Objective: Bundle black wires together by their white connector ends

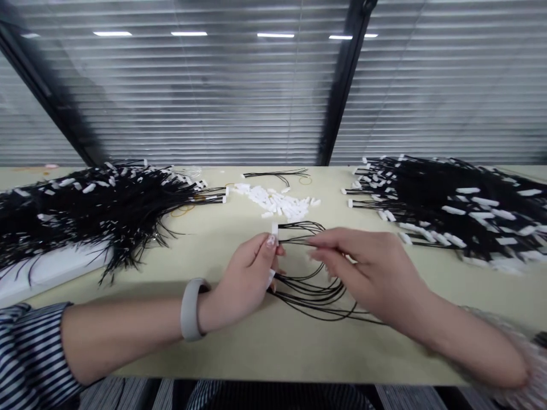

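Note:
My left hand is closed, pinching a small white plastic connector between thumb and fingers, with black wires running from it. My right hand is closed in a pinch on a thin black wire just right of the connector. A loose bundle of black wires loops on the pale table under and between both hands. A grey band sits on my left wrist.
A heap of loose white connectors lies behind the hands. Large piles of black wires with white connectors lie at the left and at the right. A few spare wires and rubber bands lie near the blinds.

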Motion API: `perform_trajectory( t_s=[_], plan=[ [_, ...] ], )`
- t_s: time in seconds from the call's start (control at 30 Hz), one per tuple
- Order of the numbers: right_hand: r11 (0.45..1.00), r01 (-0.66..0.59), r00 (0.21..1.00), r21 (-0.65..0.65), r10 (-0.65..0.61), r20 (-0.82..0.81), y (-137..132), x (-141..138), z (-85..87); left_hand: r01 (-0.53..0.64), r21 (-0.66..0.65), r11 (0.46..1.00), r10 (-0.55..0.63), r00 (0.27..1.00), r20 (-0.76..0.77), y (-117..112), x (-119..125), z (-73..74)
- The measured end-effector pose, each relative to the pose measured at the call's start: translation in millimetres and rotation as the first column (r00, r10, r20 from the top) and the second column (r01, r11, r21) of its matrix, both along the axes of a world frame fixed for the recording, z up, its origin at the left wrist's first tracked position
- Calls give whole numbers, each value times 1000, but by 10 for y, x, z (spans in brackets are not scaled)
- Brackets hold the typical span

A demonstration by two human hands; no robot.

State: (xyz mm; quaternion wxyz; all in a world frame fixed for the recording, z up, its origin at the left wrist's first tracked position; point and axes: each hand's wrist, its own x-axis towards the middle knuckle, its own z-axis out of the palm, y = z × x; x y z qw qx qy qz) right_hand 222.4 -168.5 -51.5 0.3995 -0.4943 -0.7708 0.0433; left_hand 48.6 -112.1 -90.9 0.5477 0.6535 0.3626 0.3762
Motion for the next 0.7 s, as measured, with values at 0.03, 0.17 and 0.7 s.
perform_trajectory(
  t_s=[0.03, 0.17, 0.7],
  plan=[
    [1000, 12, 996, 8, -13, 89, -2, -23, -21, 13, 31, 999, -13, 1000, -19, -15, -7, 4],
    [998, 60, 978, -3, -58, 199, -12, -70, -21, 52, 79, 996, -51, 999, -18, -53, -23, 12],
    [990, -12, 967, -142, 48, 250, -44, -48, 36, 44, 100, 994, -44, 999, -1, -70, -15, 15]
  ],
)
